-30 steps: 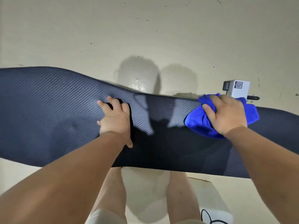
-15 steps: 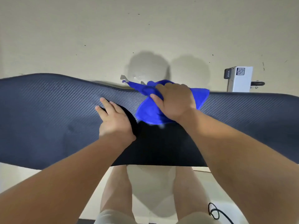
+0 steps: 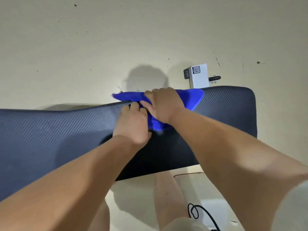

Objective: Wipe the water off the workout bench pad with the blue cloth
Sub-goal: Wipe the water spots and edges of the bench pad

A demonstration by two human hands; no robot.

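Cloth first: the blue cloth [image 3: 191, 99] lies bunched on the far edge of the bench pad [image 3: 58, 134], right of the middle, and one corner sticks out past that edge to the left. I see the right hand [image 3: 165, 105] on top of it, fingers bent over the fabric and gripping it against the pad. The left hand [image 3: 133, 124] sits just beside, at the near left side of the cloth, touching the right hand. Its fingers are curled at the cloth's border, but I cannot tell if they pinch the fabric or only press on the pad. The pad is dark with a woven carbon-like pattern and ends rounded at the right. Beyond its far edge, over the beige floor [image 3: 83, 47], is a white box [image 3: 200, 79] with a QR code [image 3: 196, 69]; the writing on its dark side tag is too small to read. A black cable [image 3: 194, 212] loops near, beside the person's legs
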